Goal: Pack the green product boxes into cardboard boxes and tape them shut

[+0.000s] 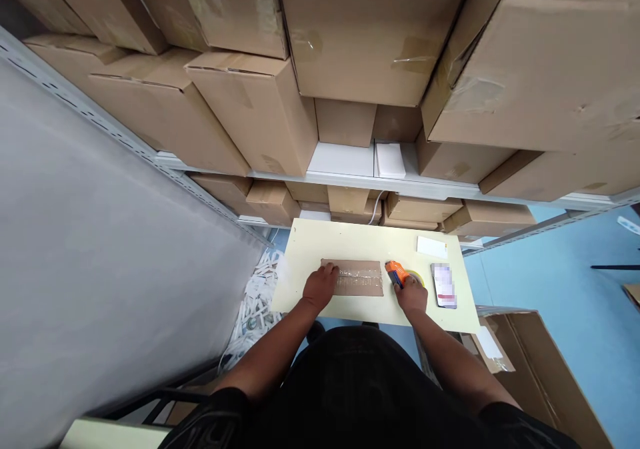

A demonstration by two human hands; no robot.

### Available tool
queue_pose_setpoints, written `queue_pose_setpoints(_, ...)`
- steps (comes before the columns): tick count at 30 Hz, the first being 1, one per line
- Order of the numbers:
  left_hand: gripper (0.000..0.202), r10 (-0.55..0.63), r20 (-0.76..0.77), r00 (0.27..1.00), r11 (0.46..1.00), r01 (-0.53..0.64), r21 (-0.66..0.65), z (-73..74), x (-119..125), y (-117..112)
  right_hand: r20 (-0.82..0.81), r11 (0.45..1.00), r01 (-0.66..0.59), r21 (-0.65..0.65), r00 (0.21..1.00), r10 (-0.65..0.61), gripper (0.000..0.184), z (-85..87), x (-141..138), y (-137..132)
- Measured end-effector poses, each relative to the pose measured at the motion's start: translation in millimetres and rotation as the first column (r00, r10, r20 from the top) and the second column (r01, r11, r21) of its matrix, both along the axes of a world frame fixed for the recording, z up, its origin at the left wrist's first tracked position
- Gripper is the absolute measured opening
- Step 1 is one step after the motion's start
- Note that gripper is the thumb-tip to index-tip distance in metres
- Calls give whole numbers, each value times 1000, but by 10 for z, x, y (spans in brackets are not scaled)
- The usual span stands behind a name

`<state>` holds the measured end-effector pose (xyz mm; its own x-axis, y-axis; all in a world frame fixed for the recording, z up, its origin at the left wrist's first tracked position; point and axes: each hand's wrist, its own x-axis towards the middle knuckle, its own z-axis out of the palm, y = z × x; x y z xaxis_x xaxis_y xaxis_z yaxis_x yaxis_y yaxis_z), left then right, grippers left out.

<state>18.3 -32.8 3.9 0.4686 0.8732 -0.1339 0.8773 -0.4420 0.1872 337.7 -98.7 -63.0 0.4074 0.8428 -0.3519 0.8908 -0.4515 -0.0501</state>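
A small flat brown cardboard parcel [356,278] with clear tape over it lies on a pale yellow table [350,242]. My left hand [319,286] rests on the parcel's left end, fingers curled down on it. My right hand [412,294] grips an orange tape dispenser [396,271] with a yellowish tape roll, just off the parcel's right end.
A phone [443,285] and a white card [431,247] lie at the table's right. Cardboard boxes [370,42] fill the shelves behind. An open carton [540,362] stands at lower right on the blue floor. White paper scraps [255,302] lie left of the table beside a grey wall.
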Motion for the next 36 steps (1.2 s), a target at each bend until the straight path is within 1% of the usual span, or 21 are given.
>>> queue_pose_setpoints(3, 38, 51, -27, 998, 997, -53, -64, 32, 80, -19, 42, 1000, 24, -10, 999, -24, 39, -69, -109, -6)
queue_pose_setpoints(7, 36, 207, 84, 975, 977, -201, -70, 73, 171, -121, 32, 1000, 16, 20, 999, -17, 35, -76, -130, -35)
queue_pose_setpoints(9, 40, 230, 131, 964, 972, -221, -80, 75, 190, -171, -56, 995, 68, 71, 996, -64, 32, -26, -61, -30)
queue_pose_setpoints(11, 42, 218, 157, 963, 975, -206, -86, 55, 183, -203, -238, 973, 204, 108, 956, -173, 32, 58, 55, -26)
queue_pose_setpoints(13, 41, 202, 186, 961, 978, -191, -78, 14, 162, -218, -402, 936, 338, 100, 874, -273, 34, 164, 188, -40)
queue_pose_setpoints(15, 40, 189, 217, 958, 982, -180, -60, -36, 148, -227, -538, 891, 444, 98, 777, -328, 37, 287, 298, -72)
queue_pose_setpoints(17, 40, 171, 236, 957, 985, -164, -49, -82, 153, -238, -640, 847, 519, 112, 690, -338, 41, 433, 346, -104)
queue_pose_setpoints(19, 42, 152, 235, 960, 988, -142, -60, -111, 179, -250, -758, 810, 576, 109, 576, -307, 47, 613, 317, -111)
queue_pose_setpoints(21, 43, 155, 231, 961, 985, -133, -107, -117, 210, -253, -862, 806, 587, 75, 445, -244, 54, 827, 214, -79)
queue_pose_setpoints(22, 44, 169, 235, 957, 980, -139, -140, -109, 220, -247, -905, 816, 576, 47, 371, -210, 57, 940, 142, -45)
queue_pose_setpoints(23, 43, 192, 251, 949, 973, -151, -173, -95, 223, -233, -930, 839, 543, 21, 319, -184, 59, 1051, 60, -1)
queue_pose_setpoints(24, 41, 222, 288, 932, 965, -167, -203, -74, 217, -211, -938, 873, 488, 1, 303, -168, 61, 1155, -29, 54)
queue_pose_setpoints(25, 38, 264, 348, 900, 953, -186, -240, -47, 201, -181, -936, 908, 418, -10, 317, -156, 61, 1247, -121, 119)
queue_pose_setpoints(26, 32, 331, 424, 843, 927, -207, -314, -17, 176, -145, -923, 941, 339, -17, 356, -145, 62, 1325, -216, 192)
queue_pose_setpoints(27, 26, 418, 493, 763, 883, -215, -416, 16, 144, -103, -902, 967, 254, -24, 412, -130, 62, 1386, -311, 271)
queue_pose_setpoints(28, 24, 511, 536, 672, 824, -206, -527, 48, 105, -61, -876, 986, 166, -29, 470, -105, 62, 1432, -406, 353)
queue_pose_setpoints(29, 29, 592, 546, 593, 759, -182, -626, 77, 63, -20, -849, 996, 79, -32, 524, -69, 62, 1462, -498, 436)
queue_pose_setpoints(31, 51, 718, 516, 468, 625, -105, -774, 118, -20, 45, -793, 997, -71, -31, 609, 18, 60, 1490, -673, 590)
queue_pose_setpoints(33, 62, 798, 492, 348, 529, -17, -848, 129, -85, 75, -734, 984, -177, -21, 671, 105, 57, 1491, -819, 714)
queue_pose_setpoints(35, 56, 864, 458, 208, 452, 79, -889, 111, -119, 71, -676, 970, -241, -16, 718, 167, 56, 1478, -924, 799)
queue_pose_setpoints(36, 51, 881, 446, 159, 434, 107, -895, 96, -124, 61, -658, 965, -263, -15, 729, 188, 56, 1470, -960, 828)
